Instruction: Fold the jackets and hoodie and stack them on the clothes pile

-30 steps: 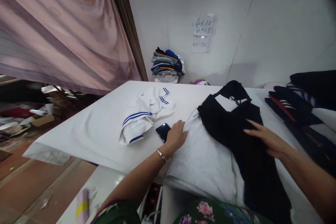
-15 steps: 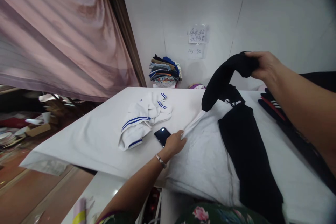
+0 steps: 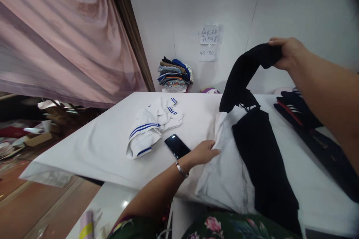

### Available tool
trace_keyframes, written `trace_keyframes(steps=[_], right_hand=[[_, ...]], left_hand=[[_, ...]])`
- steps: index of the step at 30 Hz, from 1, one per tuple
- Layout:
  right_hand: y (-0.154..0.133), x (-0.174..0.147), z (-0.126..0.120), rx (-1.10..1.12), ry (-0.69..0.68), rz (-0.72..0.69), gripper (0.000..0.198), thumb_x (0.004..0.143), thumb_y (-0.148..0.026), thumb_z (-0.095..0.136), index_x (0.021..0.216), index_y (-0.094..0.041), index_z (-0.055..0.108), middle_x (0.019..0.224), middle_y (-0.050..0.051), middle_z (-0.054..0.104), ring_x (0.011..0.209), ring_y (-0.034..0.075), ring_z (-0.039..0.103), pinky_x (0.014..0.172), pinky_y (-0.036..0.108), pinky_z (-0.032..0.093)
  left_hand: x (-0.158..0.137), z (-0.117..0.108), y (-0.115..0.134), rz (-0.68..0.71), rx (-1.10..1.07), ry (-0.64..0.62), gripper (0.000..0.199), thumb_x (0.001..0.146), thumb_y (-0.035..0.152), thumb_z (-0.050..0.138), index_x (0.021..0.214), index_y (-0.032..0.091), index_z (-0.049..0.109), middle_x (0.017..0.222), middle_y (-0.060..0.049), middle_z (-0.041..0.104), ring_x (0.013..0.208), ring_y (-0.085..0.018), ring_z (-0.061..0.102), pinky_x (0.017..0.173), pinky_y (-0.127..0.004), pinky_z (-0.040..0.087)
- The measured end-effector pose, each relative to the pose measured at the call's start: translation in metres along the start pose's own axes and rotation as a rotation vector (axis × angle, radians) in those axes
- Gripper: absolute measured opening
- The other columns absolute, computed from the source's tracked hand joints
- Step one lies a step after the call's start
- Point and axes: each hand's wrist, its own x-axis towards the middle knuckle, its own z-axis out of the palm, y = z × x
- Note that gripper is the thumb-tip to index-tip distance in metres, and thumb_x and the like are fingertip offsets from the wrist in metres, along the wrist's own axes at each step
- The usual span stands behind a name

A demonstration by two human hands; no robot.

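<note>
A black and white long-sleeved garment (image 3: 230, 157) lies partly folded on the table in front of me, its white body showing beside a black sleeve (image 3: 266, 164) laid lengthwise over it. My right hand (image 3: 290, 53) grips the end of the other black sleeve (image 3: 244, 71), lifting it in an arc above the table. Closed on the white cloth at the garment's left side is my left hand (image 3: 206, 152). A black phone (image 3: 177, 146) rests just behind my left wrist. Further left lies a crumpled white garment with blue stripes (image 3: 151, 130).
Dark folded clothes (image 3: 300, 112) lie along the table's right side. A stack of folded clothes (image 3: 175, 74) stands by the wall, below handwritten paper signs (image 3: 209, 41). A pink curtain (image 3: 64, 37) hangs at left. The white table (image 3: 92, 153) ends at the front left.
My left hand has moved right and now holds the garment's side edge, folding it inward. My right hand has risen slightly with the black sleeve.
</note>
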Motion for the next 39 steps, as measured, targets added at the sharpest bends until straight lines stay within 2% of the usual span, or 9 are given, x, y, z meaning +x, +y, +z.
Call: trace_keyframes(steps=[4, 9, 15, 21, 23, 27, 31, 36, 39], right_hand=[[-0.008, 0.002, -0.023, 0.092, 0.180, 0.122, 0.026, 0.082, -0.008, 0.046, 0.057, -0.009, 0.043, 0.092, 0.002, 0.067, 0.083, 0.003, 0.060, 0.073, 0.024, 0.042], [-0.011, -0.014, -0.053, -0.092, 0.284, 0.124, 0.021, 0.083, -0.009, 0.046, 0.067, -0.001, 0.058, 0.123, 0.009, 0.063, 0.108, 0.016, 0.058, 0.066, 0.025, 0.043], [-0.008, -0.031, -0.071, -0.604, 0.202, 0.175, 0.036, 0.076, -0.013, 0.055, 0.107, 0.002, 0.063, 0.122, 0.017, 0.061, 0.109, 0.017, 0.058, 0.062, 0.020, 0.040], [0.001, -0.076, -0.035, -0.592, -0.165, 0.106, 0.032, 0.065, 0.000, 0.072, 0.095, -0.010, 0.073, 0.108, 0.006, 0.071, 0.097, 0.012, 0.065, 0.081, 0.022, 0.047], [0.016, -0.117, -0.013, -0.832, -0.392, -0.020, 0.053, 0.052, -0.005, 0.084, 0.102, -0.018, 0.074, 0.094, 0.004, 0.074, 0.094, 0.020, 0.067, 0.090, 0.034, 0.047], [0.070, -0.208, 0.028, -1.172, -0.851, -0.104, 0.056, 0.069, -0.023, 0.075, 0.124, -0.025, 0.064, 0.091, 0.009, 0.073, 0.083, 0.028, 0.069, 0.079, 0.040, 0.051], [0.123, -0.261, 0.044, -1.110, -1.186, 0.006, 0.057, 0.079, -0.027, 0.059, 0.135, -0.021, 0.053, 0.096, 0.013, 0.071, 0.083, 0.027, 0.067, 0.071, 0.035, 0.048], [0.151, -0.270, 0.035, -0.664, -1.289, 0.204, 0.063, 0.084, -0.041, 0.056, 0.143, -0.022, 0.043, 0.096, 0.006, 0.069, 0.072, 0.015, 0.062, 0.065, 0.026, 0.049], [0.157, -0.270, 0.027, -0.446, -1.233, 0.421, 0.067, 0.083, -0.044, 0.057, 0.144, -0.020, 0.042, 0.108, 0.008, 0.065, 0.074, 0.013, 0.061, 0.062, 0.025, 0.052]], left_hand=[[0.028, 0.043, 0.017, 0.072, 0.029, -0.117, 0.014, 0.080, 0.031, 0.056, 0.079, 0.019, 0.061, 0.071, 0.001, 0.059, 0.067, -0.015, 0.055, 0.062, -0.024, 0.043], [0.052, 0.092, 0.015, -0.194, -0.199, -0.339, 0.021, 0.085, 0.038, 0.055, 0.083, 0.018, 0.059, 0.056, 0.003, 0.056, 0.048, -0.012, 0.054, 0.052, -0.024, 0.046], [0.058, 0.084, 0.006, -0.183, -0.482, -0.250, 0.024, 0.089, 0.037, 0.053, 0.079, 0.015, 0.055, 0.072, 0.000, 0.062, 0.048, -0.007, 0.055, 0.047, -0.020, 0.044], [0.073, 0.052, 0.001, -0.208, -0.818, -0.029, 0.025, 0.092, 0.037, 0.052, 0.095, 0.013, 0.056, 0.102, -0.011, 0.065, 0.066, -0.010, 0.062, 0.061, -0.023, 0.050], [0.082, 0.047, -0.003, -0.244, -0.970, -0.023, 0.032, 0.094, 0.042, 0.049, 0.103, 0.012, 0.055, 0.110, -0.014, 0.063, 0.075, -0.013, 0.065, 0.071, -0.027, 0.052], [0.099, 0.048, -0.012, -0.379, -1.223, -0.018, 0.049, 0.095, 0.054, 0.035, 0.112, 0.012, 0.053, 0.106, -0.013, 0.064, 0.077, -0.016, 0.066, 0.079, -0.033, 0.053], [0.105, 0.054, -0.017, -0.415, -1.246, -0.040, 0.053, 0.095, 0.056, 0.032, 0.104, 0.011, 0.058, 0.086, -0.009, 0.067, 0.075, -0.017, 0.066, 0.077, -0.031, 0.053], [0.105, 0.063, -0.013, -0.300, -0.916, 0.158, 0.014, 0.085, 0.018, 0.055, 0.092, 0.009, 0.063, 0.082, -0.009, 0.070, 0.077, -0.018, 0.066, 0.082, -0.031, 0.052], [0.103, 0.065, -0.011, -0.210, -0.838, 0.272, 0.026, 0.079, 0.008, 0.058, 0.103, 0.013, 0.062, 0.093, -0.006, 0.071, 0.084, -0.016, 0.065, 0.084, -0.029, 0.050]])
